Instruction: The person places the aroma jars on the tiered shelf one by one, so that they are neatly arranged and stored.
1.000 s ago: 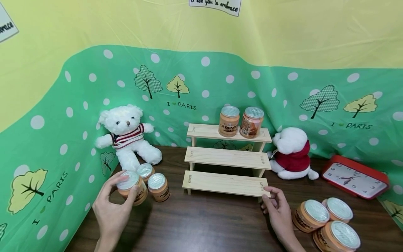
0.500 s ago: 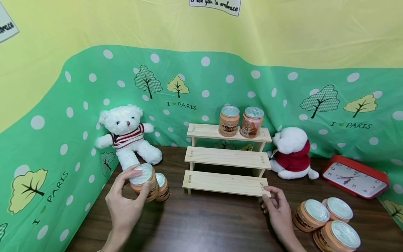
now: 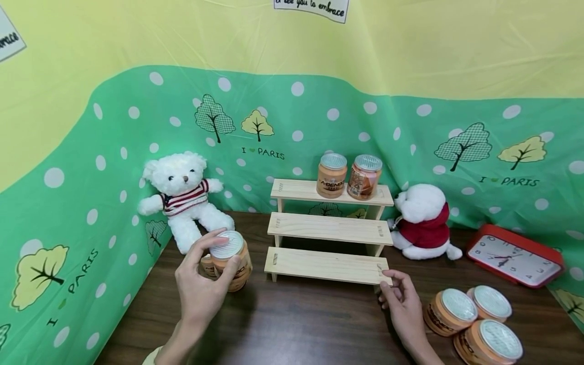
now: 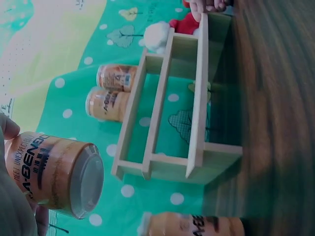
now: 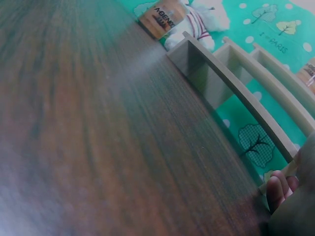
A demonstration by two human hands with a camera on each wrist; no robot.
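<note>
My left hand [image 3: 201,291] holds an orange-brown jar [image 3: 244,258] with a ribbed pale lid, thumb on one side and fingers on the other. In the left wrist view, the held jar [image 4: 49,172] shows its printed label and clear base, off the table. Behind it two more jars stand on the table, mostly hidden; part of one jar [image 3: 208,265] shows beside my fingers. With thumb and fingers, my right hand [image 3: 403,306] pinches the right end of the lowest step of a three-step wooden rack [image 3: 326,264]. Two jars, one label-out [image 3: 332,177], stand on the top step's right half.
Several jars, one at the front [image 3: 490,342], cluster at the table's right. A red clock [image 3: 515,256] lies behind them. A white bear in red [image 3: 422,223] sits against the rack's right side; a striped-shirt bear [image 3: 187,197] sits back left. Printed cloth [image 3: 301,111] forms the backdrop.
My left hand has carried the jar to the right, from the left of the standing jars to in front of them. My right hand stays on the rack's lowest step.
</note>
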